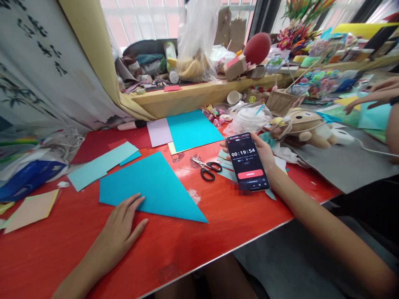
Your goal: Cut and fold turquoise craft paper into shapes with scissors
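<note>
My left hand [123, 224] lies with fingers apart, its fingertips on the near edge of a folded blue sheet of paper [146, 187] on the red table. In my right hand [263, 153] is a smartphone [247, 162], held upright with its screen towards me and showing 00:19:54 above a red button. Between the blue sheet and the phone rest scissors [207, 168] with black handles, blades pointing away to the left. Light-blue paper strips [101, 166] lie beyond the folded sheet, and more cut strips [227, 166] are partly hidden behind the phone.
Lilac paper [159, 133] and a bright blue sheet [193, 131] lie farther back. A plush toy [307, 126], a plastic bag with a lidded cup [249, 116] and a grey mat [333, 160] are on the right. Another person's hand [374, 95] reaches in at far right.
</note>
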### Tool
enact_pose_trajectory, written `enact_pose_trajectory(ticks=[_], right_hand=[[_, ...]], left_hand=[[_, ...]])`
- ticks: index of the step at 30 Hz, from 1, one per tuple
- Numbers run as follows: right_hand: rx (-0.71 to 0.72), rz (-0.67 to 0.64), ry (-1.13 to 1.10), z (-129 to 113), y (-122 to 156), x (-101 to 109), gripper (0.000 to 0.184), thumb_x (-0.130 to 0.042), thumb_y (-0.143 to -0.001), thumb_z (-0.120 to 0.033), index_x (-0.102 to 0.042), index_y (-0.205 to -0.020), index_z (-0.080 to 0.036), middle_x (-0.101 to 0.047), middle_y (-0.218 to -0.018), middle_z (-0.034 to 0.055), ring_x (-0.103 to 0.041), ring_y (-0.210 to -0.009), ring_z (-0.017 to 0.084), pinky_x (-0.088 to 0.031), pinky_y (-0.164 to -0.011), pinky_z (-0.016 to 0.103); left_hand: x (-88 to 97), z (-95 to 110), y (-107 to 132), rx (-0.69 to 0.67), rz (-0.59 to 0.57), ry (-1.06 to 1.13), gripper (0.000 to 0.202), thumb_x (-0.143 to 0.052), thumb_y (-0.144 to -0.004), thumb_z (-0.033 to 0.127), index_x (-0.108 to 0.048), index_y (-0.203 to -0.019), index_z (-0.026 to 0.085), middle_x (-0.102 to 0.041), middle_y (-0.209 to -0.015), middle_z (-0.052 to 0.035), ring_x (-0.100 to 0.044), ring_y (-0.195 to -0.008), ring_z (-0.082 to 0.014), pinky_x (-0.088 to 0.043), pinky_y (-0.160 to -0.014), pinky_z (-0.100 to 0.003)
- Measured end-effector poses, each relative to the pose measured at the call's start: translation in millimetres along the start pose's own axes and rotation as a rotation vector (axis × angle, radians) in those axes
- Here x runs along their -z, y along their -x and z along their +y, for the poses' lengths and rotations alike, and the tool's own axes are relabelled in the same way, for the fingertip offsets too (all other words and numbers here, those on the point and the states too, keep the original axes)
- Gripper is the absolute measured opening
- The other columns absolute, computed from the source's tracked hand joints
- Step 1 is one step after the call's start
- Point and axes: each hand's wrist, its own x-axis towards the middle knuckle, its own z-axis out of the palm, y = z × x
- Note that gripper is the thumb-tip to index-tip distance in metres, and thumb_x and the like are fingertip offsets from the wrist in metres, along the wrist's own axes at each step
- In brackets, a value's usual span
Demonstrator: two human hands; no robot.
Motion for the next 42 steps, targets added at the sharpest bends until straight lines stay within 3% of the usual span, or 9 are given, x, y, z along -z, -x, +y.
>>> enact_pose_trajectory(ticks=[4, 11, 16, 20, 25, 29, 33, 39, 42], right_hand=[[0.0, -0.002, 0.026, 1, 0, 1, 0.055, -0.026, -0.087, -0.052, -0.052, -0.118, -0.013, -0.063, -0.109, 0.0132, -0.059, -0.103, 0.025, -0.051, -0.083, 0.042], [-0.134, 0.006, -0.097, 1, -5, 7, 0.053, -0.025, -0.089, -0.049, -0.051, -0.117, -0.013, -0.065, -0.105, 0.0132, -0.062, -0.096, 0.024, -0.049, -0.085, 0.043], [-0.228, 0.2, 0.036, -6, -10, 30, 0.04, -0.032, -0.09, -0.04, -0.057, -0.101, -0.011, -0.069, -0.081, 0.0107, -0.066, -0.071, 0.022, -0.054, -0.067, 0.037], [-0.159, 0.323, 0.159, -9, -14, 47, 0.027, -0.034, -0.091, -0.024, -0.059, -0.091, -0.012, -0.068, -0.068, 0.0054, -0.064, -0.058, 0.015, -0.052, -0.057, 0.026], [-0.108, 0.287, 0.315, -6, -16, 47, 0.036, -0.034, -0.091, -0.035, -0.061, -0.097, -0.013, -0.069, -0.081, 0.0093, -0.065, -0.069, 0.018, -0.05, -0.061, 0.028], [0.168, 0.422, 0.554, -1, -19, 44, 0.026, -0.048, -0.085, -0.034, -0.062, -0.095, -0.014, -0.068, -0.094, 0.009, -0.063, -0.089, 0.017, -0.047, -0.076, 0.025], [0.406, 0.494, 0.753, 0, -14, 32, 0.025, -0.048, -0.084, -0.033, -0.062, -0.098, -0.017, -0.067, -0.1, 0.0075, -0.059, -0.102, 0.018, -0.044, -0.086, 0.031], [0.516, 0.416, 1.11, 14, 22, -25, 0.027, -0.041, -0.088, -0.033, -0.064, -0.089, -0.018, -0.065, -0.066, 0.0011, -0.063, -0.069, 0.015, -0.046, -0.07, 0.028], [0.539, 0.415, 1.373, 27, 48, -47, 0.026, -0.041, -0.089, -0.031, -0.064, -0.09, -0.019, -0.064, -0.066, 0.0002, -0.061, -0.064, 0.014, -0.045, -0.064, 0.027]], left_hand=[[1.5, 1, 0, 0.009, -0.016, 0.004, 0.05, -0.04, -0.086, 0.041, -0.028, -0.133, 0.026, -0.037, -0.136, -0.0072, -0.04, -0.122, -0.0264, -0.04, -0.096, -0.043], [1.5, 2, 1, 0.025, -0.028, 0.011, 0.05, -0.039, -0.086, 0.041, -0.028, -0.132, 0.026, -0.035, -0.137, -0.0067, -0.038, -0.123, -0.0259, -0.038, -0.098, -0.043], [3.0, 3, 0, 0.01, -0.015, 0.003, 0.048, -0.04, -0.086, 0.04, -0.03, -0.131, 0.025, -0.038, -0.136, -0.0067, -0.04, -0.122, -0.0253, -0.04, -0.096, -0.042], [2.6, 3, -1, 0.017, -0.019, 0.018, 0.048, -0.038, -0.087, 0.041, -0.032, -0.131, 0.024, -0.038, -0.136, -0.0071, -0.039, -0.122, -0.025, -0.038, -0.098, -0.042], [-0.6, 2, 1, 0.048, -0.058, 0.04, 0.048, -0.036, -0.088, 0.044, -0.029, -0.132, 0.025, -0.035, -0.137, -0.0048, -0.034, -0.126, -0.0233, -0.033, -0.103, -0.042], [-1.5, 0, 2, 0.057, -0.079, 0.044, 0.049, -0.035, -0.088, 0.044, -0.028, -0.133, 0.026, -0.034, -0.138, -0.0036, -0.032, -0.127, -0.0221, -0.032, -0.104, -0.041], [0.2, 1, 2, 0.011, -0.043, 0.012, 0.047, -0.036, -0.088, 0.042, -0.032, -0.131, 0.024, -0.036, -0.137, -0.0053, -0.033, -0.126, -0.0228, -0.033, -0.103, -0.042], [1.3, 4, 0, -0.167, 0.045, -0.064, 0.041, -0.038, -0.089, 0.034, -0.039, -0.128, 0.021, -0.036, -0.138, -0.0061, -0.03, -0.13, -0.0224, -0.031, -0.105, -0.041], [1.6, 5, -2, -0.174, 0.031, -0.102, 0.045, -0.037, -0.089, 0.034, -0.033, -0.133, 0.022, -0.029, -0.143, -0.0055, -0.026, -0.132, -0.0233, -0.03, -0.106, -0.043]])
